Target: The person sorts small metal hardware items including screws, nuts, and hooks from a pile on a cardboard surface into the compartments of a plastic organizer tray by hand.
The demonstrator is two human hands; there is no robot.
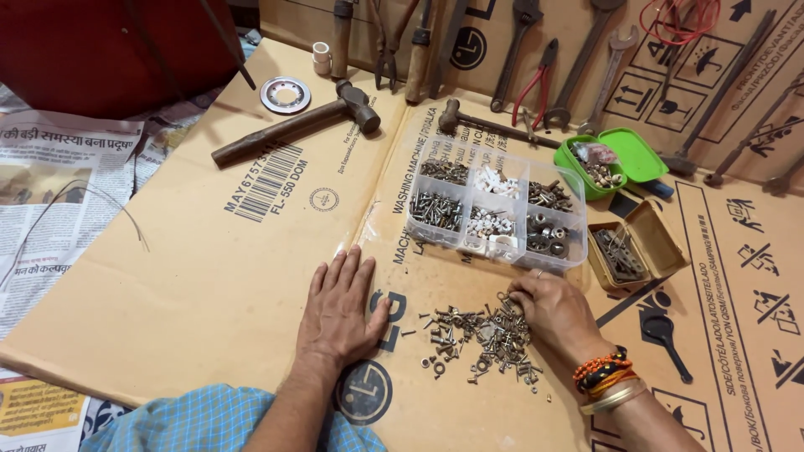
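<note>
My left hand [339, 310] lies flat, palm down, fingers spread on the brown cardboard sheet [209, 276], holding nothing. My right hand [553, 311], with bead bracelets at the wrist, rests fingers curled on the far right edge of a loose pile of small screws, nuts and washers [477, 339]; whether it pinches a piece I cannot see. Just beyond the pile stands a clear plastic compartment box [496, 203], lid off, with sorted screws, white plastic parts and nuts in its cells.
A hammer [293, 127] and a metal ring [285, 94] lie at the back left. An open green box [605, 163] and an open tan tin [630, 249] sit right of the organiser. Spanners, pliers and other tools line the back edge; newspaper [50, 192] lies left.
</note>
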